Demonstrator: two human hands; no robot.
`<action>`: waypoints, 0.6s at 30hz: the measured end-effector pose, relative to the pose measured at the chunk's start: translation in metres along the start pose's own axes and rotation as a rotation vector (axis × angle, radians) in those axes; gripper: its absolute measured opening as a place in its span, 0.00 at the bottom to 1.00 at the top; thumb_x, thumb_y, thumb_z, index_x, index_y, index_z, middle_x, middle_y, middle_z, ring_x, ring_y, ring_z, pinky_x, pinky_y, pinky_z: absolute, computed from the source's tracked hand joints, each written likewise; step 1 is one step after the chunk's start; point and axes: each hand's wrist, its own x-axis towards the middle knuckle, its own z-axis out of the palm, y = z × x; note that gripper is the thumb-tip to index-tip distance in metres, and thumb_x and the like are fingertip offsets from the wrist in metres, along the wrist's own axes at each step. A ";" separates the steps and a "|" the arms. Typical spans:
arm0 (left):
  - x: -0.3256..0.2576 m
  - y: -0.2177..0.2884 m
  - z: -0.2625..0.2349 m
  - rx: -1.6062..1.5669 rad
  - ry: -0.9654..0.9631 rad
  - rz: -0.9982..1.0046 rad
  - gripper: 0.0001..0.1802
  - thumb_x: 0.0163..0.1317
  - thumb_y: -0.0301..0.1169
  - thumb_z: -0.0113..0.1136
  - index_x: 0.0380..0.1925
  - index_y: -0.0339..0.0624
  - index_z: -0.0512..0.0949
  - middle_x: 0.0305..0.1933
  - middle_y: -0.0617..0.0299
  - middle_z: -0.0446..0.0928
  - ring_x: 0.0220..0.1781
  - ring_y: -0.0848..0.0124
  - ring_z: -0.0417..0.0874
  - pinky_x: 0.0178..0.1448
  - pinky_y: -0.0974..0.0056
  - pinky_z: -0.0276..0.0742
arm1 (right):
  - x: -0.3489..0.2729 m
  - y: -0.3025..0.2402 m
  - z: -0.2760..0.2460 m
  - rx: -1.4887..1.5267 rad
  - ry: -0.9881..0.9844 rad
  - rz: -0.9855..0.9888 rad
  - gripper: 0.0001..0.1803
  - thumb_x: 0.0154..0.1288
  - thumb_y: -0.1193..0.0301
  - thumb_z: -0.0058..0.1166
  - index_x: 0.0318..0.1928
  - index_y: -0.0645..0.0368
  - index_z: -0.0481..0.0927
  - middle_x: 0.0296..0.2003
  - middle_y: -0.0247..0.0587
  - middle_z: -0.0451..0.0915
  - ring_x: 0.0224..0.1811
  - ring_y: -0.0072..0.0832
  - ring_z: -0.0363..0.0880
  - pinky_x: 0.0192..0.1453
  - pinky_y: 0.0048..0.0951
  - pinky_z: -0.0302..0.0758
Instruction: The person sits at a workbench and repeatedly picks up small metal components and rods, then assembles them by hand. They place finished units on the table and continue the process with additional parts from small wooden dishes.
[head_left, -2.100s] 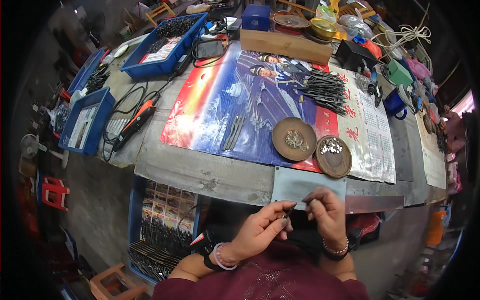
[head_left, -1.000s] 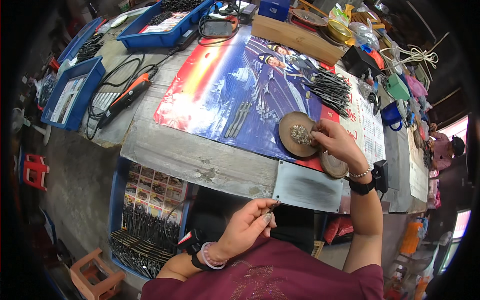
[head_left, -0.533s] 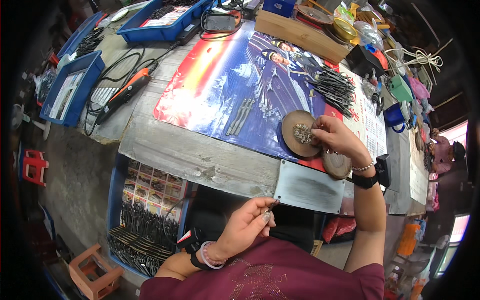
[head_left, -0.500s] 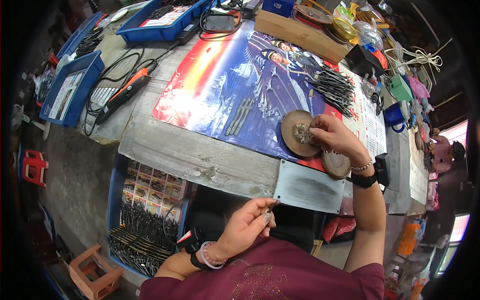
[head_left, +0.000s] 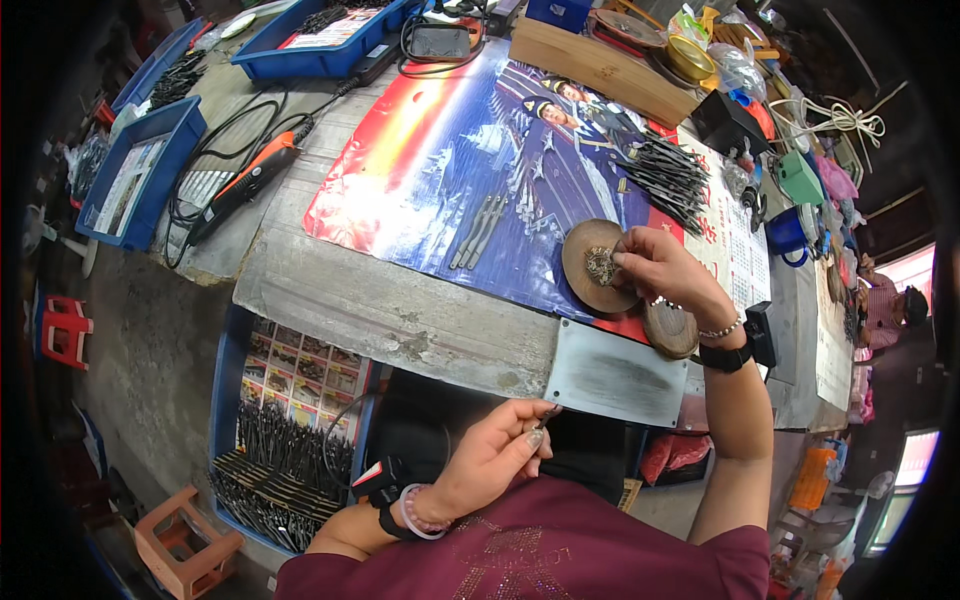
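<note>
My right hand [head_left: 665, 268] reaches into a round wooden dish [head_left: 580, 288] on the poster-covered bench. Its thumb and fingers are pinched together at a small heap of brassy metal bits [head_left: 600, 264]; what lies between the fingertips is hidden. Close to the bench edge, my left hand [head_left: 500, 450] is closed on a small dark thin piece [head_left: 550, 412], whose tip shows past the fingers. A grey metal plate [head_left: 617, 372] with a dark smudge lies just beyond that hand. Beside the dish sits a round wooden block [head_left: 671, 331], under my right wrist.
Several slim grey metal strips [head_left: 480, 232] lie on the poster. A bundle of dark rods [head_left: 668, 180] rests behind the dish, before a long wooden block [head_left: 600, 70]. An orange-black corded tool [head_left: 245, 188] lies left. Below the bench stands a blue bin [head_left: 222, 400] of black rods.
My right hand has shifted very slightly left over the metal bits, its fingers still pinched. The left hand holds its small piece in nearly the same place.
</note>
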 end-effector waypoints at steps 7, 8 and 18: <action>-0.002 0.001 -0.003 0.003 0.042 0.043 0.16 0.71 0.24 0.45 0.57 0.34 0.67 0.35 0.62 0.74 0.31 0.80 0.73 0.37 0.76 0.72 | -0.005 -0.008 -0.004 0.058 -0.040 0.054 0.09 0.70 0.66 0.51 0.38 0.59 0.75 0.26 0.32 0.81 0.20 0.12 0.70 0.22 0.15 0.65; -0.002 0.001 -0.003 -0.010 0.041 0.040 0.16 0.71 0.24 0.45 0.57 0.34 0.67 0.35 0.62 0.74 0.31 0.80 0.73 0.37 0.76 0.72 | -0.006 -0.007 -0.003 0.068 -0.058 0.057 0.09 0.69 0.66 0.51 0.39 0.60 0.75 0.26 0.33 0.81 0.21 0.13 0.71 0.23 0.16 0.66; -0.003 0.002 -0.003 0.017 0.037 0.021 0.17 0.71 0.23 0.45 0.58 0.34 0.67 0.36 0.62 0.74 0.32 0.81 0.73 0.37 0.76 0.71 | 0.006 0.001 -0.003 0.161 0.114 -0.026 0.08 0.69 0.67 0.51 0.39 0.60 0.75 0.28 0.33 0.82 0.22 0.11 0.71 0.25 0.14 0.66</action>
